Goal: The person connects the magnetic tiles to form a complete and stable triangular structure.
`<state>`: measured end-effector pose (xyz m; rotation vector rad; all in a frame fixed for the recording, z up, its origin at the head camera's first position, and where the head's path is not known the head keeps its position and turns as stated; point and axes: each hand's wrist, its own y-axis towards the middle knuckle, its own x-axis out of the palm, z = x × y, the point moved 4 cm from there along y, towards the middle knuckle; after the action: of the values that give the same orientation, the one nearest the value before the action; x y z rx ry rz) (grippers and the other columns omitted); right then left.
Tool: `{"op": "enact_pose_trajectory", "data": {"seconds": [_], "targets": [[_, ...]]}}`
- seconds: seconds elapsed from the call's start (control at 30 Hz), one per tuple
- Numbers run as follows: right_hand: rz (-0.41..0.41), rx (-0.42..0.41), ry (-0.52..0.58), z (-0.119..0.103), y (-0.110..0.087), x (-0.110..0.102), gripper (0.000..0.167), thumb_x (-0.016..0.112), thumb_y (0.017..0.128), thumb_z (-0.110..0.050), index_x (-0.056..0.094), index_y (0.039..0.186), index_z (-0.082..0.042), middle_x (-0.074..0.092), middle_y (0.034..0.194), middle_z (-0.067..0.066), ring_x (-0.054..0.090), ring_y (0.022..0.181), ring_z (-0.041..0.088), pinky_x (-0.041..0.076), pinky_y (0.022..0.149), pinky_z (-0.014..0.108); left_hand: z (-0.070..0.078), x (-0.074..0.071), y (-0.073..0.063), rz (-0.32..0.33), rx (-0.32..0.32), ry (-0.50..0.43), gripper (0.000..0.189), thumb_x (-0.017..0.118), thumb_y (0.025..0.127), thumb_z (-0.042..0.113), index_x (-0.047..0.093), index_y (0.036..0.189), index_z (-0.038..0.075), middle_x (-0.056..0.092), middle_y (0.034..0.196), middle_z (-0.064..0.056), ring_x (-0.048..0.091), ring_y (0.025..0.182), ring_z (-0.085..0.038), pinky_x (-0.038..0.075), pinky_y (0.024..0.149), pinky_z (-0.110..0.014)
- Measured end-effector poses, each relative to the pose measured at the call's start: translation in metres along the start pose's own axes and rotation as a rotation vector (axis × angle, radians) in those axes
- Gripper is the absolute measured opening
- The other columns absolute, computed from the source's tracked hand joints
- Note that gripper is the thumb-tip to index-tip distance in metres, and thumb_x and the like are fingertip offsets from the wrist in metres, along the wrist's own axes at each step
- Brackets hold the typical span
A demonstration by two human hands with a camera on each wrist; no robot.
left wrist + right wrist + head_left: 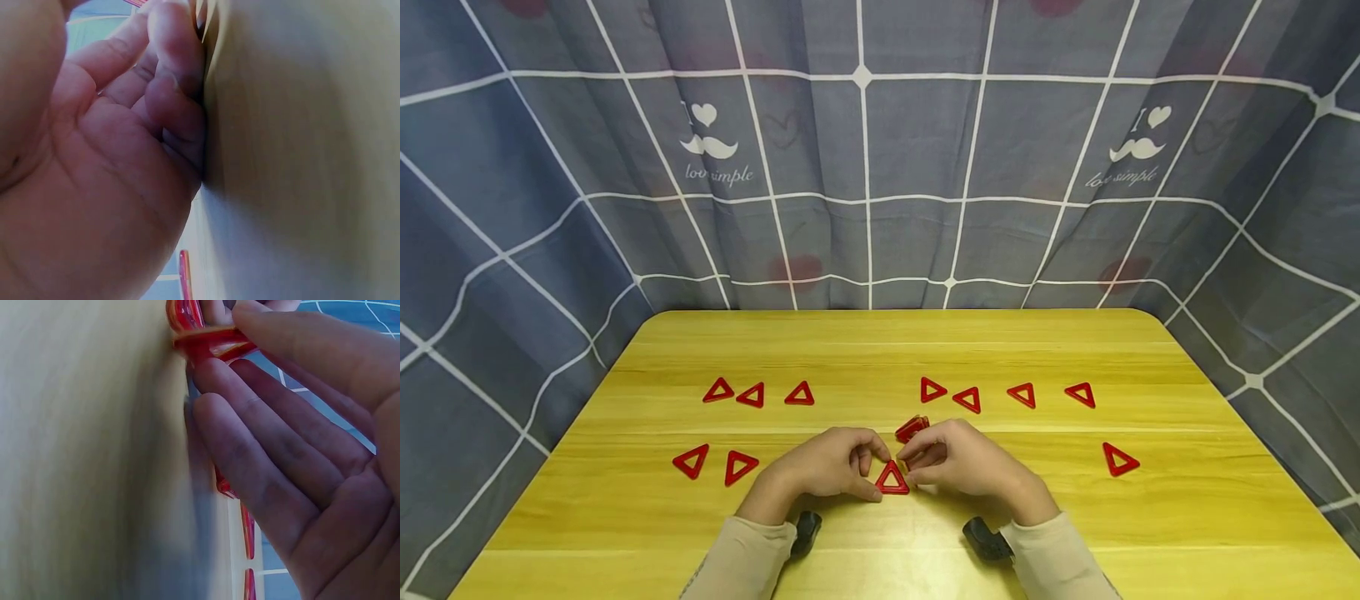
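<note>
Head view has the flat red triangle (pixel 892 489) midway between the left and right edges of the tabletop (pixel 891 554), well short of its far edge. My left hand (pixel 827 461) pinches it, thumb at its left corner and forefinger at its top. My right hand (pixel 958 458) grips a second triangle (pixel 209 342) between thumb and fingers, tilted up beside the first; whether the two touch, I cannot tell. The step seems to be bringing them together: I should steady the flat one with light pressure, line the raised one's edge up with it and ease it in squarely, knuckles clear of the red pile (pixel 911 429) just beyond. The flat triangle looks glossy, with blunted corners, a pale inner line and an open middle showing yellow wood.
</note>
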<state>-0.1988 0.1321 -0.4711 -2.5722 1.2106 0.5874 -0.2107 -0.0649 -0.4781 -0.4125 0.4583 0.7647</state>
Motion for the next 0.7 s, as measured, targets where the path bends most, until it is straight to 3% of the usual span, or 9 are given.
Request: {"op": "enact_pose_trajectory", "data": {"seconds": [0.3, 0.7], "targets": [[-0.013, -0.021, 0.034, -0.0017, 0.0017, 0.0049, 0.023, 0.081, 0.084, -0.002, 0.075, 0.106, -0.005, 0.072, 0.099, 0.004, 0.072, 0.087, 0.016, 0.057, 0.075, 0.028, 0.0008, -0.0001, 0.0001, 0.002, -0.003, 0.011, 0.036, 0.088, 0.079, 0.016, 0.067, 0.107, 0.015, 0.057, 0.080, -0.005, 0.049, 0.068, -0.014, 0.041, 0.062, -0.028], [0.027, -0.027, -0.061, -0.0007, 0.0063, 0.0080, 0.030, 0.089, 0.075, -0.003, 0.075, 0.101, -0.010, 0.071, 0.091, -0.001, 0.070, 0.080, 0.012, 0.057, 0.073, 0.028, 0.0010, 0.0000, -0.0001, 0.007, 0.003, 0.012, 0.036, 0.089, 0.078, 0.015, 0.067, 0.107, 0.014, 0.057, 0.080, -0.005, 0.049, 0.068, -0.013, 0.041, 0.061, -0.027]]}}
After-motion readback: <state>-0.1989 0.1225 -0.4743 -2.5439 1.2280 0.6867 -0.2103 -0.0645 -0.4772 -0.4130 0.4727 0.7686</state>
